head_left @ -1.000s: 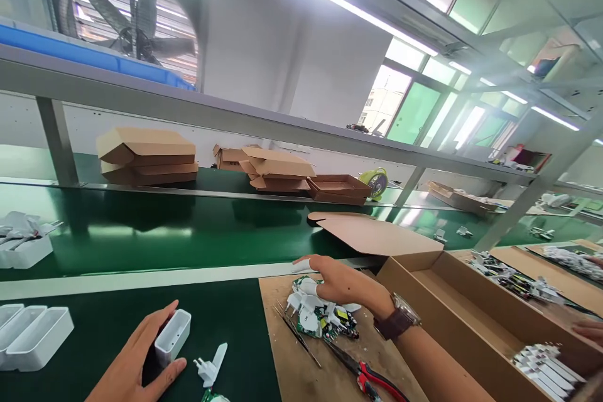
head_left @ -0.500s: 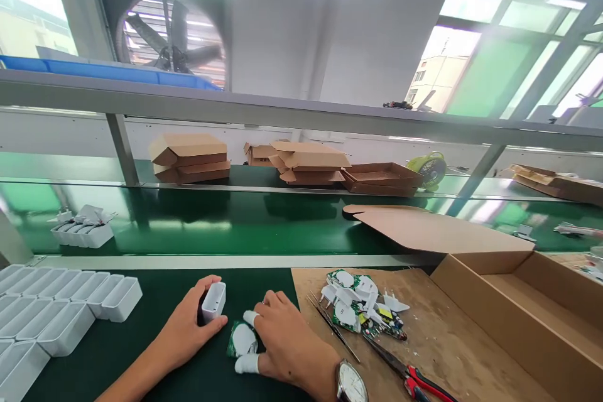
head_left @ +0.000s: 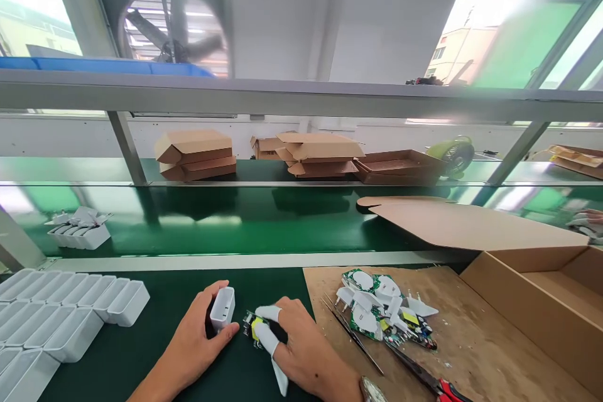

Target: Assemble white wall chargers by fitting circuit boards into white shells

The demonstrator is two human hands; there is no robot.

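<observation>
My left hand (head_left: 200, 333) is closed round a small white plastic housing (head_left: 222, 309), its end with small holes facing up. Just to the right, my right hand (head_left: 301, 342), with white covers on thumb and finger, pinches a small circuit board (head_left: 254, 328) carrying a yellow component. A white piece (head_left: 279, 378) sticks out below that hand, partly hidden by it. The board and the housing are a short gap apart. Rows of white open housings (head_left: 78, 326) stand at the left on the green mat.
On the brown cardboard sheet (head_left: 452, 339) lie a pile of circuit boards and white parts (head_left: 377, 301), tweezers (head_left: 353, 333) and red-handled pliers (head_left: 424, 377). An open cardboard box (head_left: 532, 308) stands at right. Behind runs a green belt (head_left: 282, 232) holding filled housings (head_left: 82, 232).
My right hand has taken hold of the circuit board from the mat and turned it, so the yellow component shows. My left hand keeps the housing. The view has shifted slightly.
</observation>
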